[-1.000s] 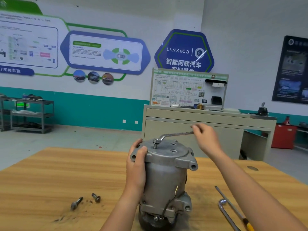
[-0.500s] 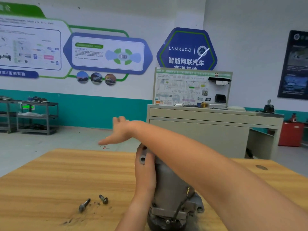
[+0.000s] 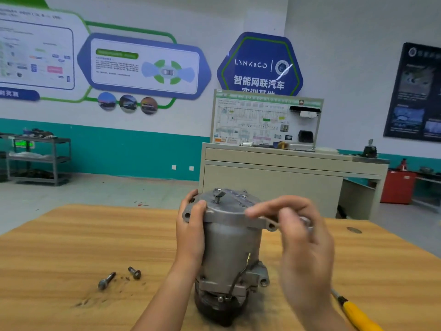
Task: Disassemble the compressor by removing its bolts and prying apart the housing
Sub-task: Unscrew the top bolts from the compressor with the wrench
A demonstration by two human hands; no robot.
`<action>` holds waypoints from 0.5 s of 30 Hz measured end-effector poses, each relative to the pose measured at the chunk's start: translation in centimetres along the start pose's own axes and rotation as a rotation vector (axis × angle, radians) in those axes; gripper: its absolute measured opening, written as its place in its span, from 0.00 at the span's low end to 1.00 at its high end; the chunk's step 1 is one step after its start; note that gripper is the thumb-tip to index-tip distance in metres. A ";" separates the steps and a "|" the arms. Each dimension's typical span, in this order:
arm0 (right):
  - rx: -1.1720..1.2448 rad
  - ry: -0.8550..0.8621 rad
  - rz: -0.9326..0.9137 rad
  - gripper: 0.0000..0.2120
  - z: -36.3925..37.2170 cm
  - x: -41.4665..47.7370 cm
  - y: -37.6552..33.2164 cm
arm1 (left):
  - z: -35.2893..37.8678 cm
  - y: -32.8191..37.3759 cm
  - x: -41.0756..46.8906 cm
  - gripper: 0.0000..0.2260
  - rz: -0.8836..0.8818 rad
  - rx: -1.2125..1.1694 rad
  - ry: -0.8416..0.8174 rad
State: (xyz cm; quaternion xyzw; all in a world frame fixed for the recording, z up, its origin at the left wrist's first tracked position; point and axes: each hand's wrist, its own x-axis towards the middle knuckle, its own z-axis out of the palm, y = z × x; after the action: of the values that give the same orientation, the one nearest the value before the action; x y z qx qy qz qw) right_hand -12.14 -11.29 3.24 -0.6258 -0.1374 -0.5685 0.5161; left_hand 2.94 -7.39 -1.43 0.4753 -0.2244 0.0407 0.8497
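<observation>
Compressor (image 3: 229,247) upright on table (image 3: 71,247), left hand (image 3: 191,232) with fingers wrapped round its top flange. Bolt (image 3: 218,194) stands half-raised from the cover. Right hand (image 3: 303,237) blurred; I cannot tell whether its curled fingers pinch anything. Bolt-removal step, I judge; next: spin that bolt out.

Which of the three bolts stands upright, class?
The raised bolt in the compressor's top cover, beside the left hand. The long bolt and short bolt lie on their sides on the table.

compressor (image 3: 229,247) — grey, upright on end; top bolt (image 3: 217,194) — raised
</observation>
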 end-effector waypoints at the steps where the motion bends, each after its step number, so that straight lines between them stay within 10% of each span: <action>1: 0.042 0.071 0.043 0.09 -1.7 0.6 0.3 | 0.1 -0.1 0.1 0.09 0.006 -0.006 0.000; 7: -0.574 0.130 0.253 0.13 -6.6 7.2 7.2 | 0.0 0.0 0.1 0.10 0.005 -0.007 0.005; 15: -1.131 -0.740 0.484 0.19 3.9 16.9 14.0 | 0.0 -0.1 0.3 0.10 0.027 -0.031 0.013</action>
State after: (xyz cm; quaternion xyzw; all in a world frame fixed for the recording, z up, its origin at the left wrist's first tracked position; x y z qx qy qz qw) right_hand 5.98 -21.18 11.48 -0.9620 0.1552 -0.1728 0.1439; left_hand 3.21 -7.54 -1.41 0.4589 -0.2258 0.0517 0.8578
